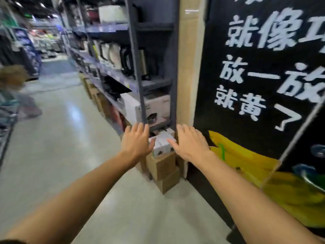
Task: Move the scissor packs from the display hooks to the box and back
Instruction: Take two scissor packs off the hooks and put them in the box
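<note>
a: so, from the head view, what are the hands doing?

b: both arms reach forward. the left hand (136, 140) is palm down, its fingers (140, 128) straight and close together, holding nothing. the right hand (190, 143) is the same, fingers (186, 130) extended and lightly fanned, thumb pointing toward the left hand, nothing in its grip.

a: and the scissor packs, where are they against those fingers?

b: i cannot pick out any scissor packs or display hooks; the frame is blurred. what shows between the two hands, just beyond the thumbs, is a cluster of small white boxes (162, 143). whether the fingers touch them i cannot tell.

a: is there a box under there?

b: yes, brown cardboard boxes (162, 167) stacked on the pale floor (70, 138), directly below the white boxes and below the gap between the hands.

a: what lies past the fingertips?

b: a grey metal shelf unit (139, 67) beyond the left fingertips, with kettles (114, 56) on a higher shelf and a white carton (151, 107) lower down. beyond the right fingertips stands a tan pillar (189, 67), and to the right of that hand a black sign (255, 76) with white lettering and a yellow shape (237, 155) at its foot.

a: anyone else?

b: a blurred person (15, 92), far left of the left hand.
</note>
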A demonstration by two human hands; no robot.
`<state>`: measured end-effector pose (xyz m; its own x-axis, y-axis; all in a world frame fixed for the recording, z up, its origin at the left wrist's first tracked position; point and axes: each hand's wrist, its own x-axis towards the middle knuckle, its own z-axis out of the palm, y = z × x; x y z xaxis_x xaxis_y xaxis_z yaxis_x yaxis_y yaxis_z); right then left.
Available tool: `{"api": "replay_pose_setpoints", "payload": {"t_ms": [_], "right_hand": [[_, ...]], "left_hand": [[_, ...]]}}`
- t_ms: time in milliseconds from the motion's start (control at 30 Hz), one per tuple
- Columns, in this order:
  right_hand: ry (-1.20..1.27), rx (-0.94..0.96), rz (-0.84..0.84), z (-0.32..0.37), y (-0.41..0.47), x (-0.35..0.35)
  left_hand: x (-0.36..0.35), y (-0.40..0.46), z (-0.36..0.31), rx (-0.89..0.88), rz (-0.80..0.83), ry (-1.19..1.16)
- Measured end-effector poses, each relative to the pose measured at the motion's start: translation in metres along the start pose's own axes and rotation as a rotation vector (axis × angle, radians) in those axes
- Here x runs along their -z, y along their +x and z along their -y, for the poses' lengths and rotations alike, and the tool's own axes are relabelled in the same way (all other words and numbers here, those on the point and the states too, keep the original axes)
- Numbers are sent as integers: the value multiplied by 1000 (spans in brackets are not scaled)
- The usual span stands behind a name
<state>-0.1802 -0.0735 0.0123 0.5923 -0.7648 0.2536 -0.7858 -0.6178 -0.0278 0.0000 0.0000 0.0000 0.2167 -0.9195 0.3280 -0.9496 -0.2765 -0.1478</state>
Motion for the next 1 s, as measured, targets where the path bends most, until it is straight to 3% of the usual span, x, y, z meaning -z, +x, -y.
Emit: {"api": "replay_pose_setpoints", "payload": {"t_ms": [233,433,700,1000], "right_hand": [[100,300,51,193,166,-50],[135,452,115,332,257,-79],[199,594,38,423,384,-107],[253,675,-43,489,588,-131]], "left_hand": [[-43,13,225,267,-13,90],[-52,31,355,392,-44,121],[-87,101,471,485,-50,209],[-130,248,596,526,-48,310]]}}
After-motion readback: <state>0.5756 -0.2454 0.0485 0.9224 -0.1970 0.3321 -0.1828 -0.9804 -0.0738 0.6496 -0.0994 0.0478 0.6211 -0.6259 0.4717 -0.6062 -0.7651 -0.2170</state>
